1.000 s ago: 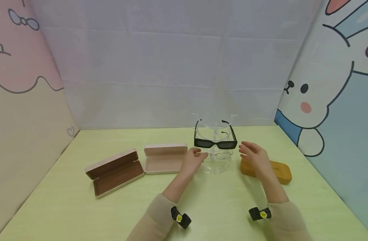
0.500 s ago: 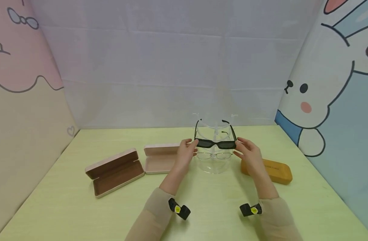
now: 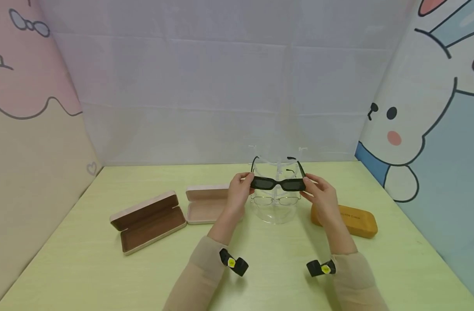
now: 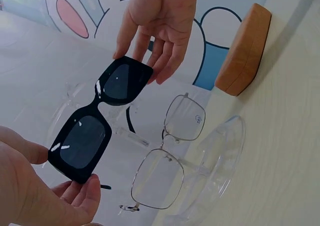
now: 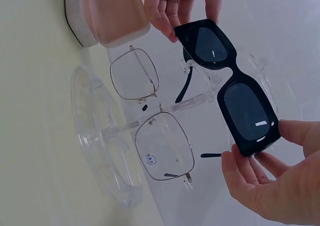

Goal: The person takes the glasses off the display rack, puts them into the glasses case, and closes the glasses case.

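Black sunglasses (image 3: pixel 277 183) with dark rectangular lenses are held at both outer corners, over a clear stand (image 5: pixel 95 131). The left hand (image 3: pixel 238 194) pinches one end of the frame between thumb and fingers, seen close up in the left wrist view. At the opposite end the right hand (image 3: pixel 321 196) pinches the other corner in the same way. The temples point back over the stand's upper arms. Below the sunglasses, thin metal-rimmed eyeglasses (image 5: pixel 160 113) rest on the stand, and a small sticker marks one lens.
An orange-brown glasses case (image 3: pixel 355 221) lies behind the right forearm. Left of the stand are two open glasses cases: a pale pink one (image 3: pixel 206 211), partly behind the left hand, and a brown-lined one (image 3: pixel 153 226). A white backdrop (image 3: pixel 221 86) hangs behind the pale table (image 3: pixel 105 280).
The left hand has moved from beside the metal-rimmed eyeglasses up to the sunglasses, and the right hand has come in from the right. Both now grip the sunglasses, whose front has risen slightly.
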Tool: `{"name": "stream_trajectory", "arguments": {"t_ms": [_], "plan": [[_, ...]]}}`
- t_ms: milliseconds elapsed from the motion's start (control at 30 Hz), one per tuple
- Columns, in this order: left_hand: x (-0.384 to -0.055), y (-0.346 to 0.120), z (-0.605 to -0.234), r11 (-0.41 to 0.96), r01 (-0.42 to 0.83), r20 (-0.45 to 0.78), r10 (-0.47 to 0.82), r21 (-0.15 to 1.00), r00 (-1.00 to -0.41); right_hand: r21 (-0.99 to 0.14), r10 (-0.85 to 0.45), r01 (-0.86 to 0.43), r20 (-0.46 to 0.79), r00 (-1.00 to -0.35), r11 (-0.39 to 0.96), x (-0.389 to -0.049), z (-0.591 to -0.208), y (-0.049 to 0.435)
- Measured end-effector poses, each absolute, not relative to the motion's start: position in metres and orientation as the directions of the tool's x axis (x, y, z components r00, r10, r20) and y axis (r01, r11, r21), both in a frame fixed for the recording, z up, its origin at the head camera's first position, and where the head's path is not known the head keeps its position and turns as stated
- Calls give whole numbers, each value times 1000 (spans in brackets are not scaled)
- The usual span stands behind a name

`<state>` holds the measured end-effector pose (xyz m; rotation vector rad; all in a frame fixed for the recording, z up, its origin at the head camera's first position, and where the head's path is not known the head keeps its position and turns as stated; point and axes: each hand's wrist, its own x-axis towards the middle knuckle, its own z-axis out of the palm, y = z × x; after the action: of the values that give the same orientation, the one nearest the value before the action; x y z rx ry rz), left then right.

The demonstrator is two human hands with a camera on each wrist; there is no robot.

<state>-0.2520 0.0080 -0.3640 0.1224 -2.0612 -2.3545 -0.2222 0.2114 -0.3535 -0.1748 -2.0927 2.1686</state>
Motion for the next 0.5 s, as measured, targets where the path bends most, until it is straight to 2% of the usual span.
{"name": "stream_trajectory", "arguments": {"t_ms": [367,500], "plan": [[-242,3,-357,-135,-31,-33,-9,990,-999,-1000,197,-6,8,-980,9,-210,-341,210],[-237,2,-355,-148,-24,-25,1,989,-1000,-999,202,-29,25,-979,-18,-204,-338,210]]}}
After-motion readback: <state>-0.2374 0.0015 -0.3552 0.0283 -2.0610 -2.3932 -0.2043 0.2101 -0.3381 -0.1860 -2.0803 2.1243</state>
